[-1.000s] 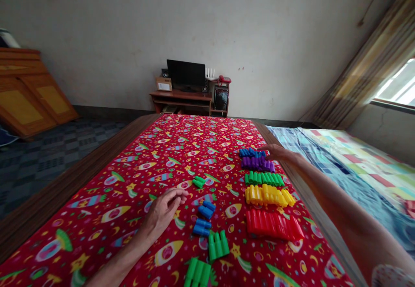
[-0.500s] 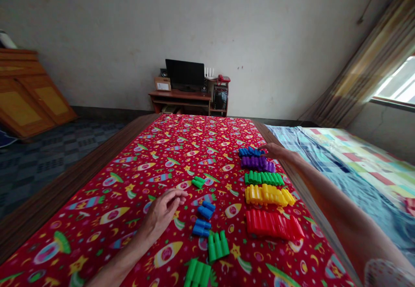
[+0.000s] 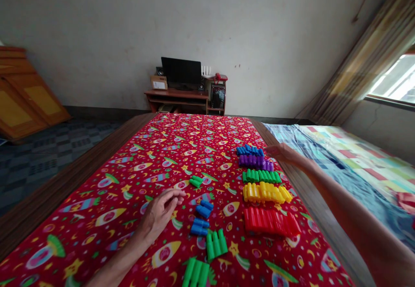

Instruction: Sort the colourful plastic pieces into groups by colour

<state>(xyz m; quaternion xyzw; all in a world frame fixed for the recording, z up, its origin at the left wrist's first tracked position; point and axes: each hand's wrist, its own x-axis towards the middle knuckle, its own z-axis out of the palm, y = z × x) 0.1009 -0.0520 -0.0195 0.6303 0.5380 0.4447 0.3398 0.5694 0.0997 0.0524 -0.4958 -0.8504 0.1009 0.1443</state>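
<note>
My left hand [image 3: 160, 211] rests on the red cloth, fingers loosely bent, thumb apart, and nothing held. To its right lie two small blue toy block pieces [image 3: 203, 209] and, beyond the fingertips, a small green block piece [image 3: 196, 181]. Nearer me are two larger green block pieces [image 3: 216, 244]. My right hand [image 3: 278, 152] is stretched out at the right end of the row of blue blocks [image 3: 249, 150], fingers extended and just off it. Below that row come rows of purple [image 3: 256, 162], green [image 3: 261, 176], yellow [image 3: 266, 192] and red blocks [image 3: 271, 222].
The red patterned cloth [image 3: 175, 148] covers a table with a brown edge [image 3: 42, 196]. A bed [image 3: 337, 148] stands along the right side. At the far wall is a desk [image 3: 181, 94] with a monitor [image 3: 181, 71]. A wooden cabinet [image 3: 29, 97] stands on the left.
My right hand has drawn back slightly to the right from the end of the blue row. The left hand has stayed in place on the cloth. The view has shifted a little.
</note>
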